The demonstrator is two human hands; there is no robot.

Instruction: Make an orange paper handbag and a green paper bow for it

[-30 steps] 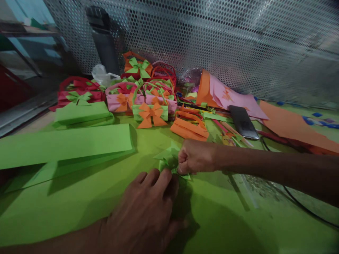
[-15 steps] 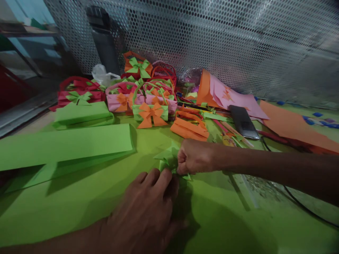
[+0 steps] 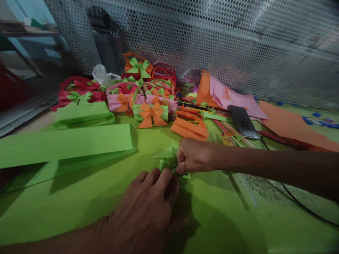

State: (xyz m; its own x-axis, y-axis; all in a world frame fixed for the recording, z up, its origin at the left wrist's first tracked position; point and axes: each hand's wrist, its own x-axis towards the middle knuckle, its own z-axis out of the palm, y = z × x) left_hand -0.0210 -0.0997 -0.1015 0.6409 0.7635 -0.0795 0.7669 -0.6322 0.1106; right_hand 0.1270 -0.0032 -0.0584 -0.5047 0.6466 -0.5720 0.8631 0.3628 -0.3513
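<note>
A small green folded paper bow point(image 3: 166, 155) lies on the green table surface between my hands. My left hand point(image 3: 148, 204) bends its fingers down onto the bow's near edge, and its fingertips are partly hidden. My right hand point(image 3: 194, 157) is closed in a fist, pressed against the bow's right side. Just beyond stands an orange paper bag point(image 3: 190, 128), with a green bag bearing an orange bow point(image 3: 151, 114) to its left.
Long green paper strips point(image 3: 66, 144) and a folded green piece point(image 3: 84, 113) lie at the left. A phone point(image 3: 243, 121), orange sheets point(image 3: 296, 127) and a black cable point(image 3: 304, 208) are at the right. A dark bottle point(image 3: 104, 46) stands behind by a perforated metal panel.
</note>
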